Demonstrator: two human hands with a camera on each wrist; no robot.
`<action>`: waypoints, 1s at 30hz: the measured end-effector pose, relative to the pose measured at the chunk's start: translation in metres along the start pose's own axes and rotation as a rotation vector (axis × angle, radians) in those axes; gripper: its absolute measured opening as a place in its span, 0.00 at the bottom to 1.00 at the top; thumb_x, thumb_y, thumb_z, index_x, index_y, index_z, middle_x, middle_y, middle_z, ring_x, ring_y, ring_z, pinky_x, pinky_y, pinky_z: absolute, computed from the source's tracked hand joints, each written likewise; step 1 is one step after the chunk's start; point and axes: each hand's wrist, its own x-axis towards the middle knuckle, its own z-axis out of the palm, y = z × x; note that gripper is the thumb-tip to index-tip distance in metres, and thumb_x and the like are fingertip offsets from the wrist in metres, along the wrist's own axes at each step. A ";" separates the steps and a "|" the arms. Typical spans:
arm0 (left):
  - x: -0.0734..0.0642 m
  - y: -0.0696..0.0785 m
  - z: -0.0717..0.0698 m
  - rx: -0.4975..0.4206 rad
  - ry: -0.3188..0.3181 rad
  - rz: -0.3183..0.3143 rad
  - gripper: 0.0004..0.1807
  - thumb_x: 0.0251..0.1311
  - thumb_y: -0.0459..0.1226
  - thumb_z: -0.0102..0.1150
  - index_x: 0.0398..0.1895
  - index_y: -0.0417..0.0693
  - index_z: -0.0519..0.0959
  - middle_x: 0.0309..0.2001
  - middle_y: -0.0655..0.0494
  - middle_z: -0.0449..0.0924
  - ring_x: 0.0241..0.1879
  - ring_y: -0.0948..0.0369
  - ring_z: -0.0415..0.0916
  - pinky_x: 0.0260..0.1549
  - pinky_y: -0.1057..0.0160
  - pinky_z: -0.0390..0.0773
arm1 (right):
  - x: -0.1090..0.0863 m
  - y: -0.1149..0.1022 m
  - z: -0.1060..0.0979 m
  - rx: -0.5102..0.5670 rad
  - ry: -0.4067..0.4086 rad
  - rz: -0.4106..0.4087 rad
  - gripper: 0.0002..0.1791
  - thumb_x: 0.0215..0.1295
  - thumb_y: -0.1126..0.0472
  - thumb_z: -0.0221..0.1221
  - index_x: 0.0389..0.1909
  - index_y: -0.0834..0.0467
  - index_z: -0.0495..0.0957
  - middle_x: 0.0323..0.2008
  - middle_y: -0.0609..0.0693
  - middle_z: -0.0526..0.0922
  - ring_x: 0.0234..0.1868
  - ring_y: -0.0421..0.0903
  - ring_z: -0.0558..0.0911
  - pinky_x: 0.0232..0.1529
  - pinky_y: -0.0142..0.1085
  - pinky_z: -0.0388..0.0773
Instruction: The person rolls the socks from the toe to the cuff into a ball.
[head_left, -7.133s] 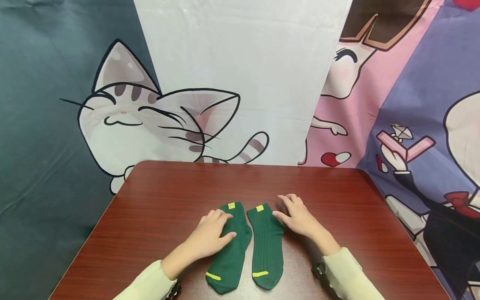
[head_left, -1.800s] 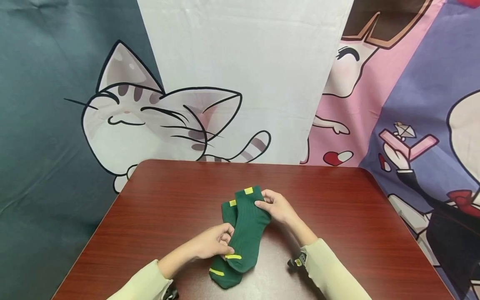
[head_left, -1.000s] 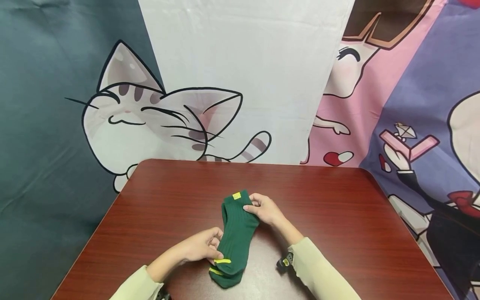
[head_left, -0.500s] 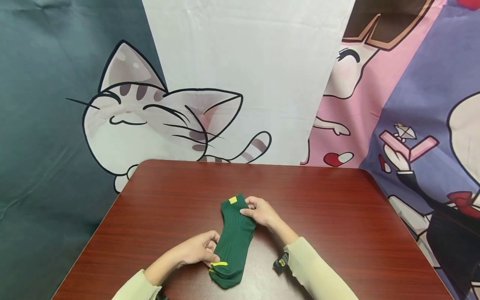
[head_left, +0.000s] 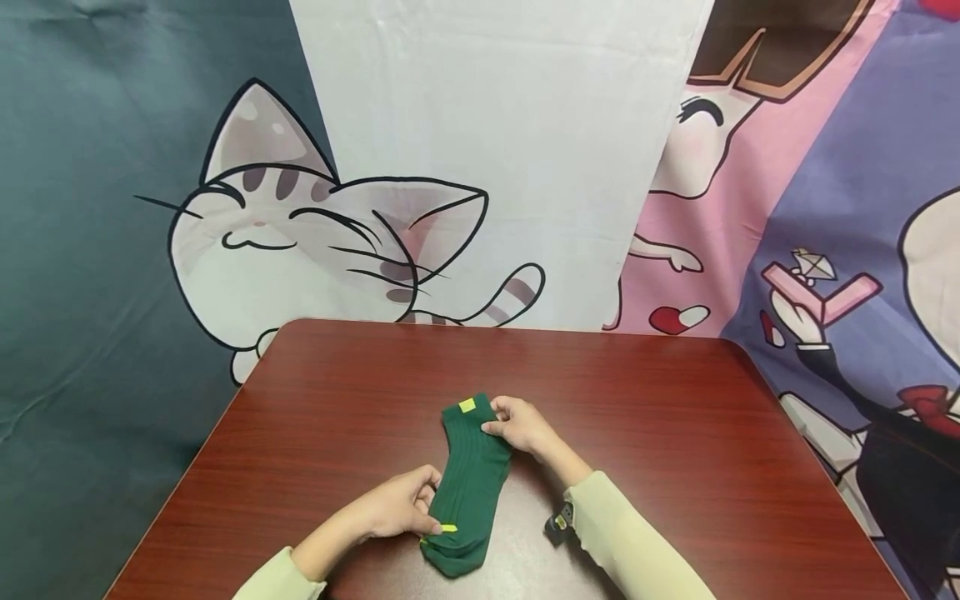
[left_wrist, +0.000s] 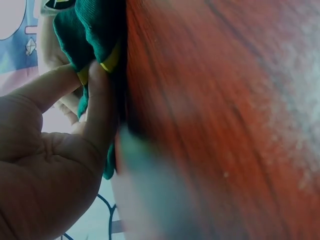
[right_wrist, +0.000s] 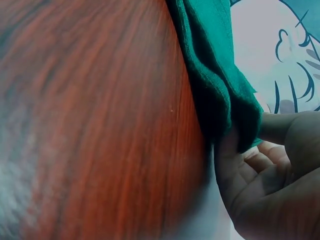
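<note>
Two dark green ribbed socks lie stacked on the table. The upper sock (head_left: 472, 467) has a yellow tab at the cuff and a yellow stripe near the toe. It covers nearly all of the lower sock (left_wrist: 102, 30), whose layer shows against the table in the left wrist view. With thumb and a finger, my left hand (head_left: 393, 504) pinches the upper sock's edge by the toe stripe. On the opposite side, my right hand (head_left: 525, 427) pinches the same sock below the cuff. Both layers appear bulged at that edge in the right wrist view.
The reddish-brown wooden table (head_left: 637, 392) has rounded far corners. Behind it hangs a cartoon backdrop (head_left: 480, 100) with a cat. A dark wrist device (head_left: 557, 527) sits under the right sleeve, close to the tabletop.
Earlier the socks lay side by side. The right one was brought left over the other, then lowered until the two nearly line up. Both hands followed it left and slightly nearer.
</note>
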 end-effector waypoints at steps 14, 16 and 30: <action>-0.006 0.011 0.013 0.289 0.048 -0.046 0.50 0.50 0.40 0.78 0.72 0.34 0.58 0.34 0.59 0.77 0.29 0.66 0.72 0.31 0.65 0.73 | 0.004 -0.004 0.002 -0.253 0.002 -0.017 0.21 0.60 0.59 0.71 0.23 0.53 0.65 0.19 0.42 0.62 0.25 0.41 0.65 0.29 0.34 0.62; -0.006 0.013 0.016 0.329 0.063 -0.058 0.57 0.49 0.43 0.78 0.76 0.35 0.53 0.43 0.53 0.81 0.37 0.61 0.78 0.39 0.59 0.78 | 0.004 -0.006 0.004 -0.320 0.009 -0.012 0.19 0.60 0.58 0.71 0.25 0.54 0.68 0.22 0.44 0.68 0.27 0.43 0.68 0.30 0.35 0.66; -0.017 0.018 0.015 0.761 0.080 0.320 0.23 0.62 0.54 0.67 0.56 0.54 0.81 0.68 0.56 0.71 0.67 0.55 0.67 0.60 0.47 0.73 | -0.021 -0.012 0.008 -0.485 0.048 -0.273 0.13 0.64 0.60 0.69 0.31 0.53 0.71 0.29 0.45 0.71 0.30 0.43 0.72 0.32 0.37 0.71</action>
